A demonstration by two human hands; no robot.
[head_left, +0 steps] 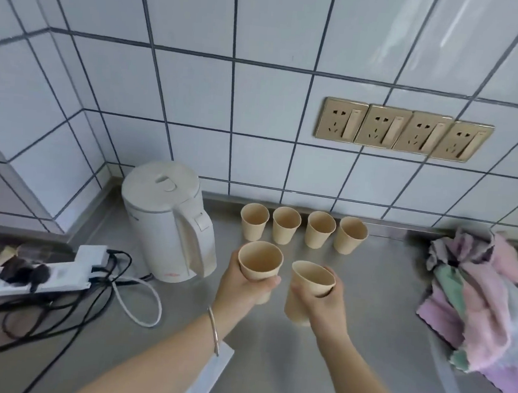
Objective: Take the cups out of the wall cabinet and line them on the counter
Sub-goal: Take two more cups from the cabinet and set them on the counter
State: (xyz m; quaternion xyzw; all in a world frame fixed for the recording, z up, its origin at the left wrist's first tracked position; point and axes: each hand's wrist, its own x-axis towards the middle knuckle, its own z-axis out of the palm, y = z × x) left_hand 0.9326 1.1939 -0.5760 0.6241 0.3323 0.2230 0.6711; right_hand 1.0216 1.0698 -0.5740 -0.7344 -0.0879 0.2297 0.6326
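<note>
- Tiled wall (pixel 197 98) of pale squares with dark grout fills the upper half and turns a corner at the left.
- Steel table (pixel 383 299) runs along the foot of the wall and carries everything below.
- Heap of pink, lilac and green cloths (pixel 485 301) lies on the table at the right edge.
- White kettle (pixel 169 220) stands upright near the left corner, lid shut, handle facing the viewer.
- White power strip (pixel 37 275) lies left of the kettle with dark plugs in it, and black and white cords (pixel 125 297) loop across the table beside it.
- Four gold sockets (pixel 402 130) sit side by side on the wall, above and to the right of the cups.
- Left hand (pixel 244 285) is curled round the side of a tan cup (pixel 260 264), held upright just right of the kettle; a thin bangle (pixel 213 329) circles that wrist.
- Right hand (pixel 324 297) grips a second tan cup (pixel 306 287) near its rim, tilted with its mouth leaning toward the wall; whether its base touches the table, I cannot tell.
- Row of four tan cups (pixel 303 229) stands upright and empty on the table against the wall, close together, behind the two held cups.
</note>
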